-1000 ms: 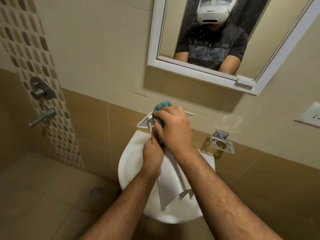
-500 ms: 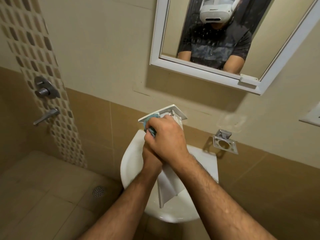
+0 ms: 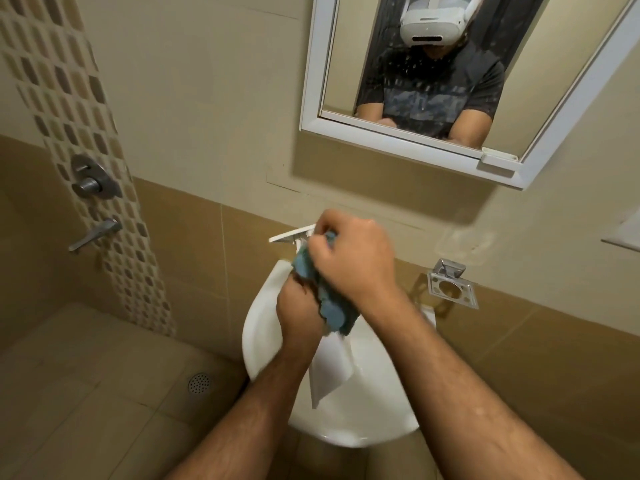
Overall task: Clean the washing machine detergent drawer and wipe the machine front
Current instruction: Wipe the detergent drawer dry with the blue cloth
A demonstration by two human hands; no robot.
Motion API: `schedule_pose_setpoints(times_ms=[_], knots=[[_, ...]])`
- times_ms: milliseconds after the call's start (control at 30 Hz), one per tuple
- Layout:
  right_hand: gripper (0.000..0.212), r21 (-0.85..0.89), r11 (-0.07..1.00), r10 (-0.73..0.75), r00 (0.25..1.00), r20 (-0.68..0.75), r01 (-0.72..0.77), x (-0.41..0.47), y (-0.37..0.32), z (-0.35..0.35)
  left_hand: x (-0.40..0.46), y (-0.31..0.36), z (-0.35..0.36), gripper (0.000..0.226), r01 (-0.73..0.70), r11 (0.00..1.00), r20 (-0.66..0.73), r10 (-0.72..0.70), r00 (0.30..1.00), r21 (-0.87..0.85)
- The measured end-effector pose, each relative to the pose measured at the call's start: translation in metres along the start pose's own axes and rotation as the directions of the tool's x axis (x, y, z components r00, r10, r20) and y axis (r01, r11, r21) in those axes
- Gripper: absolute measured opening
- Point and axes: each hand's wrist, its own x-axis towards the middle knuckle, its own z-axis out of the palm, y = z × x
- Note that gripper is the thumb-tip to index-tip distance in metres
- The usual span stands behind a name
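I hold the white detergent drawer (image 3: 330, 370) upright over the white washbasin (image 3: 263, 327). My left hand (image 3: 299, 315) grips the drawer's middle from the left. Its front panel (image 3: 292, 234) sticks out at the top, behind my right hand. My right hand (image 3: 353, 261) grips a blue cloth (image 3: 327, 303) and presses it against the drawer's upper part. The cloth hangs down between both hands and hides much of the drawer. The washing machine is not in view.
A white-framed mirror (image 3: 408, 133) hangs on the wall above the basin. A metal holder (image 3: 452, 285) is fixed to the wall at the right. Shower valve (image 3: 91, 181) and lever tap (image 3: 95, 233) are at the left, a floor drain (image 3: 199, 382) below.
The drawer has turned in my left hand, so its front panel now shows edge-on. My right hand has moved up and right, and more of the blue cloth hangs out below it.
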Motion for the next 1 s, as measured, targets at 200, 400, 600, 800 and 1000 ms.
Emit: schedule_pose_setpoints(times_ms=[200, 400, 600, 800, 1000], knots=[[0.074, 0.301, 0.829, 0.459, 0.881, 0.113, -0.471, 0.016, 0.052, -0.031, -0.003, 0.003, 0.000, 0.033, -0.170, 0.985, -0.170, 0.172, 0.970, 0.027], [0.028, 0.696, 0.214, 0.379, 0.715, 0.587, -0.685, 0.005, 0.074, -0.010, -0.006, -0.019, 0.004, 0.020, -0.361, 0.923, -0.111, 0.375, 0.920, 0.131], [0.017, 0.774, 0.231, 0.341, 0.794, 0.503, -0.589, -0.011, 0.095, 0.000, -0.005, -0.039, 0.002, 0.032, -0.341, 0.937, 0.068, 0.337, 0.939, 0.070], [0.019, 0.797, 0.331, 0.252, 0.861, 0.442, -0.506, -0.030, 0.121, 0.007, 0.020, -0.026, -0.017, 0.067, 0.301, 0.836, 0.213, -0.225, 0.951, -0.459], [0.022, 0.785, 0.403, 0.155, 0.881, 0.448, -0.470, -0.045, 0.142, 0.019, 0.053, 0.000, -0.024, 0.086, 0.409, 0.808, 0.335, -0.279, 0.900, -0.425]])
